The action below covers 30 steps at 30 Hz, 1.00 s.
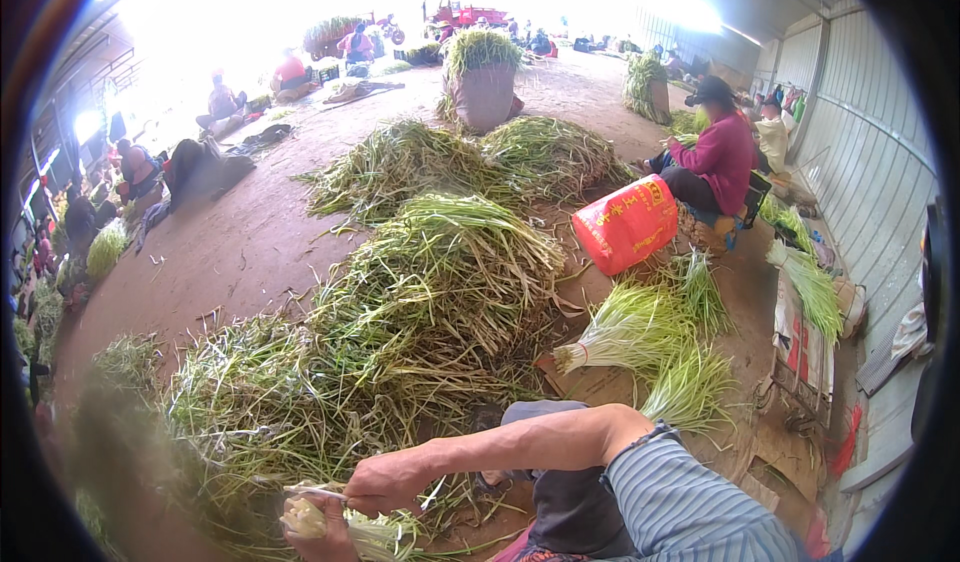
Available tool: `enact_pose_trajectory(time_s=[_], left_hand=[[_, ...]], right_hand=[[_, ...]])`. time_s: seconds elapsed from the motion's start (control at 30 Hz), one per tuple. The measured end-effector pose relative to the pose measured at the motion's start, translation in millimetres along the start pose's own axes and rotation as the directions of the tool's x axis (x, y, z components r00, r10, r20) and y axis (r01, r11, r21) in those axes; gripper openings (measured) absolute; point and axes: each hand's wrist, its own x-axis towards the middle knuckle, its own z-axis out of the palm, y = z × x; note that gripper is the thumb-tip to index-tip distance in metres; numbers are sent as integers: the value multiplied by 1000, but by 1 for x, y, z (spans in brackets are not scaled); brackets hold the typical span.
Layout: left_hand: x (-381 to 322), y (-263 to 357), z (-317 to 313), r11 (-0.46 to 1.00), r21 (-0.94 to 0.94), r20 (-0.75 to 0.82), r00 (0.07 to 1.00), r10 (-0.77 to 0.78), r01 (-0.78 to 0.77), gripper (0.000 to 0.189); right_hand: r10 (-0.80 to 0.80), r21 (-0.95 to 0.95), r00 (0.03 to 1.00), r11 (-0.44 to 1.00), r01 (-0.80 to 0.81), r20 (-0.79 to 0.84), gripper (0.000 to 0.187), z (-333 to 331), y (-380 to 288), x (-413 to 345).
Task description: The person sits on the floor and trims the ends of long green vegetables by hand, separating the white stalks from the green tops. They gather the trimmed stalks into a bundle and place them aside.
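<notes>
At the lower left, my left hand (330,538) is wrapped around a bunch of pale stalks (304,517), with its cut white ends pointing left. My right hand (382,483) meets it from above, its fingers closed on a thin pale strip (322,491) that lies across the bunch; whether this is a stalk or a peeled leaf cannot be made out. Green leaves of the bunch (386,532) trail below my right hand. Just beyond both hands spreads a large heap of long green leafy stalks (420,299).
Tied pale-green bunches (630,325) lie on cardboard (592,385) to the right. Behind them is a red plastic bag (626,224), near a seated person in a magenta top (712,145). A hand trolley (799,367) stands by the metal wall (877,111). A full sack (484,89) stands farther back.
</notes>
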Motion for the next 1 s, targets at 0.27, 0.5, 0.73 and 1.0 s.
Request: enact_pose_trajectory(time_s=[0.27,0.5,0.73,1.0], left_hand=[[6,1,-3,989,-134,-161,983,-91,70,14],[20,-1,-33,961,-277,-454,878,-151,22,16],[25,0,-59,943,-334,-529,827,-191,4,18],[10,1,-21,979,-202,-117,992,-36,12,18]], right_hand=[[101,67,995,993,-100,-11,39,-9,-10,-7],[290,204,922,949,-241,-258,32,-37,3,-16],[308,342,760,932,-120,-573,37,-62,18,-28],[205,276,975,945,-175,-84,36,-30,-6,-15]])
